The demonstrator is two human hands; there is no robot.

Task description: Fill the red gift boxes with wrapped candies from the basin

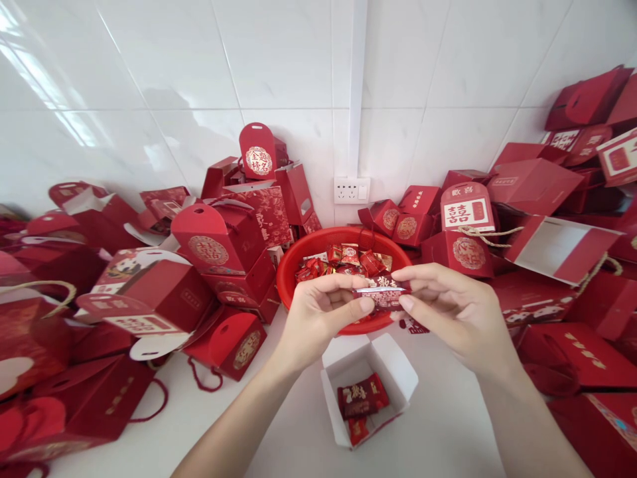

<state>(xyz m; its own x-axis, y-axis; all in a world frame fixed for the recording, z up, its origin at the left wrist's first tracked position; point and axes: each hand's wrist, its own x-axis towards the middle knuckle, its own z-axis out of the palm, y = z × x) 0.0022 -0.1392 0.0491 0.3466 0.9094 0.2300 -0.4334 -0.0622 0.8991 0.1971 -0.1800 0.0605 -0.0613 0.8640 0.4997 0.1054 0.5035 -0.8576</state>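
Between my two hands a dark red wrapped candy (382, 297) with pale lettering is pinched at both ends. My left hand (326, 309) grips its left end between thumb and fingers, and my right hand (450, 309) grips the right end. Behind it stands a red plastic basket (293, 249) with several wrapped sweets (350, 253) in it, partly hidden by my hands. Below, nearer to me, an open box (334, 378) with a white inside holds a dark red packet (362, 396) and a smaller bright red one (357, 430).
Red gift boxes, many with cord handles, are piled at the left (164, 295) and the right (532, 186). A power socket (352, 190) sits on the white tiled wall (288, 60). The white tabletop (442, 425) shows around the open box.
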